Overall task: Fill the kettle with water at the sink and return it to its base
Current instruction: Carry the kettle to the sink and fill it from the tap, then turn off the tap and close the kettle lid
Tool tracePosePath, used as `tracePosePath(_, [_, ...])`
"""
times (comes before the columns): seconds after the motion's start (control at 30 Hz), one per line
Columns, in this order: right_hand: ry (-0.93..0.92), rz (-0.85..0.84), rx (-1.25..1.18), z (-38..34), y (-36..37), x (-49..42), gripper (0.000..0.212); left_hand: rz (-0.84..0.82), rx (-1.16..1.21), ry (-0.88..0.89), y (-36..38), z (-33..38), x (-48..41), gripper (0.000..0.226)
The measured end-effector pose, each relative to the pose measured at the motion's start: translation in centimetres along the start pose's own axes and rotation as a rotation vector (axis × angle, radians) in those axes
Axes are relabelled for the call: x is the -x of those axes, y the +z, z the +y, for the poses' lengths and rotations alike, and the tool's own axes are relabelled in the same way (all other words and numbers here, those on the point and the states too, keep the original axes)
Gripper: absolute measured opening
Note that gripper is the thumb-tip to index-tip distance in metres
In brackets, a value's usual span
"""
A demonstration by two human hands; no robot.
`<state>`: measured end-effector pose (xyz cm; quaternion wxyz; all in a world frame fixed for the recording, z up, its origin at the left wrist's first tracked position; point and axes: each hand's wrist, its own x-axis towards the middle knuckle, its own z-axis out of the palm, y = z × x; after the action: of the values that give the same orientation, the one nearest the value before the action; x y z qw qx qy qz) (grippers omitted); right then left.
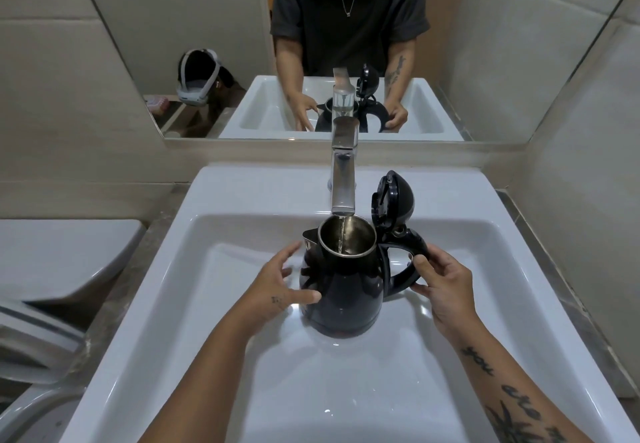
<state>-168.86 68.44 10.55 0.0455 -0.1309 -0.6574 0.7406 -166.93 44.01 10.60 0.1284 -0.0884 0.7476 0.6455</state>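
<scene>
A black kettle point(346, 290) stands upright in the white sink point(519, 269), its lid point(393, 200) flipped open at the back right. The chrome tap point(343, 179) pours a thin stream of water into the kettle's steel mouth. My left hand point(277, 287) rests against the kettle's left side, fingers spread, thumb on the body. My right hand point(441, 283) holds the black handle on the right with thumb and fingers. The kettle's base is not in view.
A mirror point(207, 44) above the sink reflects a person in a dark shirt, the kettle and a white headset. A white toilet with its cistern point(59, 255) stands at the left. Tiled walls close in on both sides.
</scene>
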Motion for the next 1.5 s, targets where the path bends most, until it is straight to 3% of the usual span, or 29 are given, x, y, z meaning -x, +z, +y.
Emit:
tracePosePath(0.1, [0.012, 0.007, -0.005, -0.1, 0.1, 0.0, 0.021, 0.257, 0.059, 0.114, -0.7, 2.6, 0.2, 0.08])
tracePosePath(0.17, [0.013, 0.006, 0.005, -0.1, 0.1, 0.0, 0.021, 0.362, -0.025, 0.262, -0.5, 4.8, 0.4, 0.068])
tracePosePath(0.37, [0.005, 0.001, 0.015, -0.3, 0.3, 0.2, 0.02, 0.321, -0.579, 0.668, 2.2, 11.4, 0.2, 0.044])
tracePosePath(0.63, [-0.029, -0.009, 0.048, 0.0, 0.1, -0.2, 0.023, 0.239, -1.151, 0.666, 4.1, 15.4, -3.0, 0.055])
tracePosePath(0.77, [-0.041, -0.011, 0.05, 0.1, 0.1, -0.2, 0.026, 0.206, -1.264, 0.612, 4.3, 15.3, -3.9, 0.057])
tracePosePath(1.27, [-0.047, -0.028, 0.021, 0.3, 0.0, -0.2, 0.023, 0.146, -1.216, 0.623, 3.5, 12.2, -1.7, 0.058])
tracePosePath(1.37, [-0.061, -0.035, 0.037, 0.4, -0.2, -0.4, 0.021, 0.082, -1.073, 0.622, 2.8, 10.7, -0.3, 0.066])
tracePosePath(1.5, [-0.079, -0.061, 0.089, 0.7, -0.5, -0.8, 0.019, -0.019, -0.666, 0.481, 1.4, 7.3, 0.9, 0.094])
